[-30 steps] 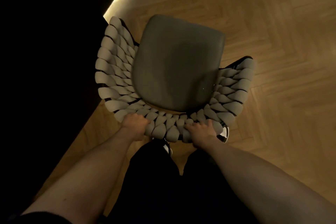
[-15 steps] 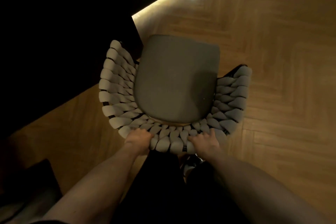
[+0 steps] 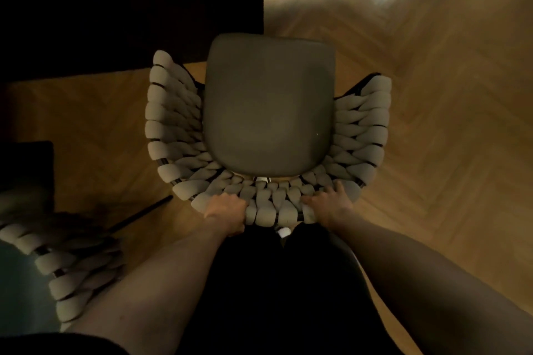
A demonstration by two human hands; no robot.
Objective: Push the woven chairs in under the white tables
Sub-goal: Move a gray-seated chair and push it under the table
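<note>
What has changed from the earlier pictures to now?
The woven chair turned, its seat now pointing straight ahead. A second woven chair came into view at lower left. Unchanged: the left hand and right hand still grip the backrest.

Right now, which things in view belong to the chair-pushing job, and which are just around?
Job:
woven chair, gripped at its backrest
left hand
right hand
second woven chair, lower left, untouched

Just around:
herringbone wood floor
dark mass ahead; too dark to identify
</note>
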